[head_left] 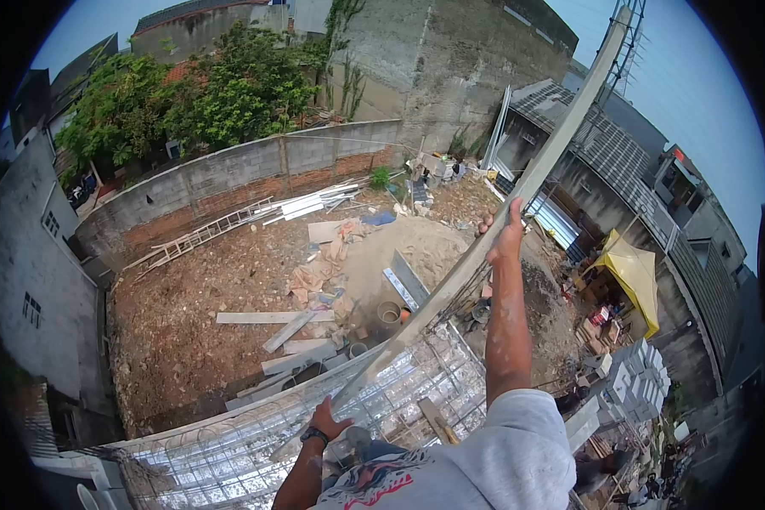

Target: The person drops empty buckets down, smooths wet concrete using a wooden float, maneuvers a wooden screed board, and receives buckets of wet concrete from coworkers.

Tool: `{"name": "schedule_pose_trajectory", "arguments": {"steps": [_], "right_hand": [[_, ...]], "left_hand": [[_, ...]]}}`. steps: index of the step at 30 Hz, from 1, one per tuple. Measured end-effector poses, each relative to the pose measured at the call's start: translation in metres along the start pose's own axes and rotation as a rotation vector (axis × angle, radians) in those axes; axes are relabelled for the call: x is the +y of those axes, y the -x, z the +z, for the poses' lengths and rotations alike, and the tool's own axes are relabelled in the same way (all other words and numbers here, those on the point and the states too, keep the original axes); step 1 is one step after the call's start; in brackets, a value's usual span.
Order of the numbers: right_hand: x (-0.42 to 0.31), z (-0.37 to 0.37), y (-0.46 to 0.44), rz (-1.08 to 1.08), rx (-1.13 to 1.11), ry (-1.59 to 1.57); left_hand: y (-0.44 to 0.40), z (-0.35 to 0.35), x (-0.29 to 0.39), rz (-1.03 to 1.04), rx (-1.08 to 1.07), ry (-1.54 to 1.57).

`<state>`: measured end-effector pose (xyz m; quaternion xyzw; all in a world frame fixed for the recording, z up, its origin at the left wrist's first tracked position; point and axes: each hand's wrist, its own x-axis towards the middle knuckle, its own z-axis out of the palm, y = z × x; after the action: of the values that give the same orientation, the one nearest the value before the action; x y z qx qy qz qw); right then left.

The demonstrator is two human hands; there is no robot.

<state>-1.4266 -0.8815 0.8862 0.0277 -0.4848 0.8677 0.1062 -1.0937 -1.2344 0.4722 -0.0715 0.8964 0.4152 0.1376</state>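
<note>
A walled yard of reddish earth [195, 314] lies far below, with a grey boundary wall [238, 174] along its far side. Nearer, a steel bar grid [450, 365] spreads over shiny sheeting, under and around the person's arms. Above it, the long beam [557, 140] slants from the top right down towards the lower left — it crosses in front of the yard and the grid. A yellow canopy [633, 276] and a stack of grey blocks [635, 382] stand to the right; a ladder [221, 231] lies by the wall.

The right hand [505, 236] is clamped on the middle stretch of the beam, fingers at its left edge, thumb at its right. The left hand [324, 422] is at the beam's lower part, thumb spread from the fingers — whether it grips cannot be told. Smallest is the dark watch [314, 435] on the left wrist.
</note>
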Motion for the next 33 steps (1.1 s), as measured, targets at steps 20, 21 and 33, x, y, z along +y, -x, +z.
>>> {"name": "schedule_pose_trajectory", "arguments": {"steps": [20, 21, 33], "right_hand": [[-0.016, -0.034, -0.048, -0.037, -0.168, 0.288], [-0.016, -0.035, -0.044, -0.048, -0.146, 0.300], [0.023, 0.020, 0.031, -0.164, 0.172, 0.501]], "left_hand": [[-0.058, 0.055, 0.034, -0.208, 0.256, 0.039], [-0.058, 0.058, 0.033, -0.214, 0.248, 0.043], [-0.041, 0.038, 0.001, -0.225, 0.004, 0.122]]}}
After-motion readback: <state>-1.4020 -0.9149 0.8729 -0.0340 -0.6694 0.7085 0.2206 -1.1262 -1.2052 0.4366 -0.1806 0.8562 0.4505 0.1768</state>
